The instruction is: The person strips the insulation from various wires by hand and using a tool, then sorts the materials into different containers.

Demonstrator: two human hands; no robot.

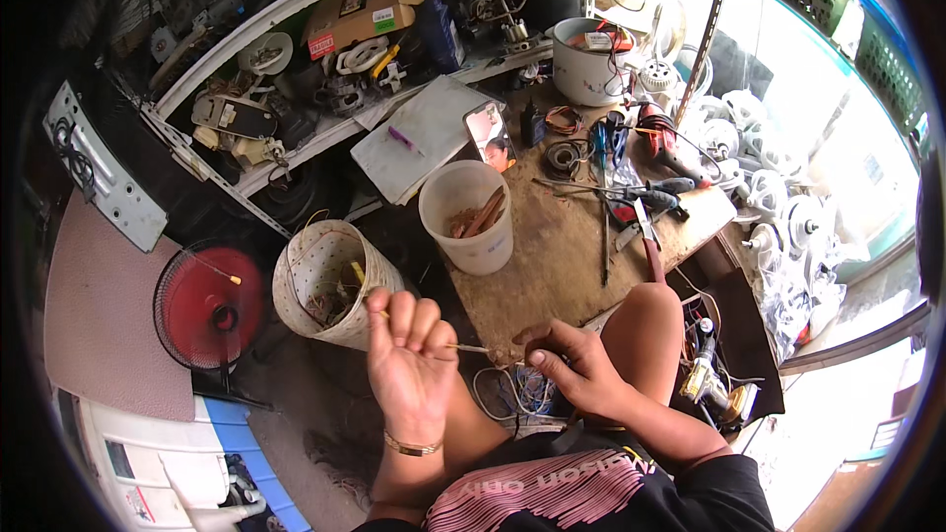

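My left hand (410, 365) is raised palm-up beside the white bucket (298, 286), its fingers curled round a thin pale wire (469, 348) that runs toward my right hand (570, 363). My right hand has its fingers closed on the wire near my right knee. The bucket holds tangled scrap and something yellow. A translucent tub (445, 187) with copper-coloured pieces stands on the wooden board (532, 271) above my hands. Loose cables (512, 394) lie below them.
Pliers and other tools (670, 192), a propped phone (486, 133) and a grey pot (576, 74) crowd the board. Cluttered shelves (236, 128) stand behind, a red fan (202, 300) left, bagged white parts (778, 236) and a drill (705, 384) right.
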